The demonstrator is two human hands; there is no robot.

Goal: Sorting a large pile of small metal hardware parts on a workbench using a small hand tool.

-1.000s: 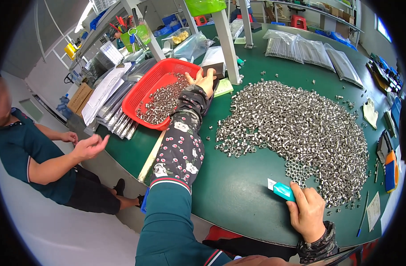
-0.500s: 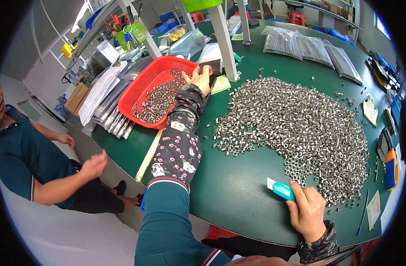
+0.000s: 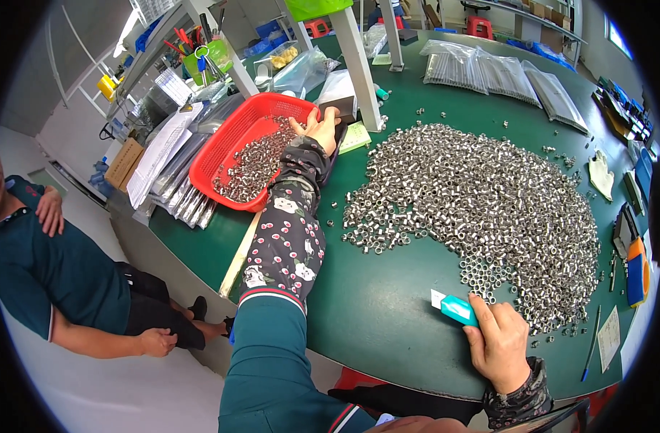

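My right hand (image 3: 500, 342) holds a small teal scraper (image 3: 457, 309) with a flat pale blade at its end, low over the green tabletop. The blade points left, just in front of a large heap of short shiny metal rings (image 3: 481, 202). At the far left my left hand (image 3: 318, 133) grips the right rim of a red plastic basket (image 3: 204, 164), its fingers reaching over the inside and its thumb outside. A layer of small metal rings (image 3: 254, 162) lies in the basket. A dark box (image 3: 346, 108) stands right beside my left hand.
A person (image 3: 63, 274) stands at the left beside the table. Stacked papers and bags (image 3: 168, 155) lie left of the basket. Packed clear bags (image 3: 481, 72) lie at the back. A glove (image 3: 601, 175), a pen (image 3: 590, 345) and a yellow-blue tool (image 3: 636, 274) lie at the right.
The person at the left has raised one hand to the chest and lowered the other. My hands keep their places on the basket and the scraper; the view has shifted slightly.
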